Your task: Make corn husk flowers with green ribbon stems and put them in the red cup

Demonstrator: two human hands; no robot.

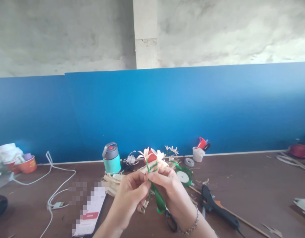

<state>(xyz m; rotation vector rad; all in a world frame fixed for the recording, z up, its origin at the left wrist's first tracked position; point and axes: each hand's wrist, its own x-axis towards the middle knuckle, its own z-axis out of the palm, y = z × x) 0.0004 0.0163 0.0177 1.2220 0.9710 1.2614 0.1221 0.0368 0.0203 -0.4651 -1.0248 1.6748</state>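
Observation:
My left hand (132, 191) pinches the green stem of a small spray of white artificial flowers (145, 154) in front of my chest. Opposite it, my right hand (171, 181) has thumb and fingers closed on the same stem. A length of green ribbon (159, 200) hangs from between the hands. Just under my right wrist, black scissor handles (171, 220) show on the table. Behind that hand lies a spool of green ribbon (183, 177), and more white flowers (174, 150) stand beyond. The exact grip of the fingertips is partly hidden.
A black glue gun (216, 206) and a thin stick (241, 219) lie at right. To the left are a phone (93, 210), a teal flask (112, 163), white cables (54, 195) and orange cups (27, 164). A white pot (198, 154) stands by the blue partition (167, 109).

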